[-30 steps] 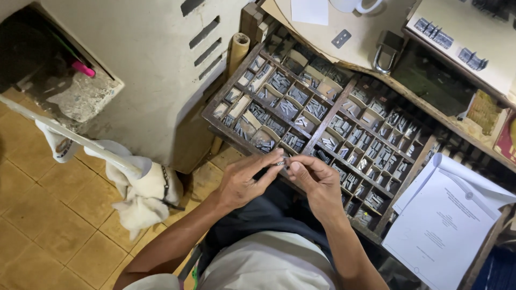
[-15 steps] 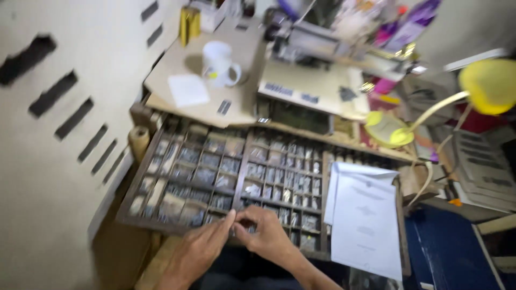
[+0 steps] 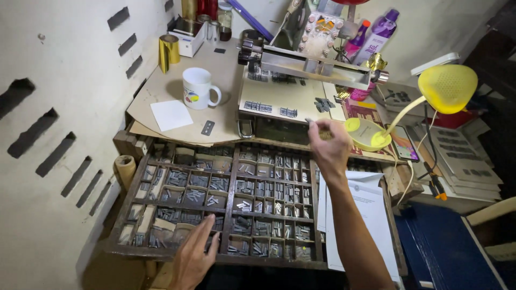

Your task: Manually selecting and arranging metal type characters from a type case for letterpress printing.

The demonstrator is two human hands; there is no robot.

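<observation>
Right hand (image 3: 329,146) raised over the press bed (image 3: 279,99), fingertips pinching a small type piece (image 3: 308,121). Left hand (image 3: 194,256) open, resting on type case (image 3: 226,252).

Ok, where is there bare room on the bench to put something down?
Bare board lies around the white mug and paper square, left of the press. The type tray is packed; the lamp side is cluttered.

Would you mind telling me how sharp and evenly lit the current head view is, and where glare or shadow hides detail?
Head view: mostly sharp; the right hand is slightly soft, the type case crisp. Glare on the gold roll; the yellow lamp looks bright. Lower right corner falls into deep shadow.
</observation>
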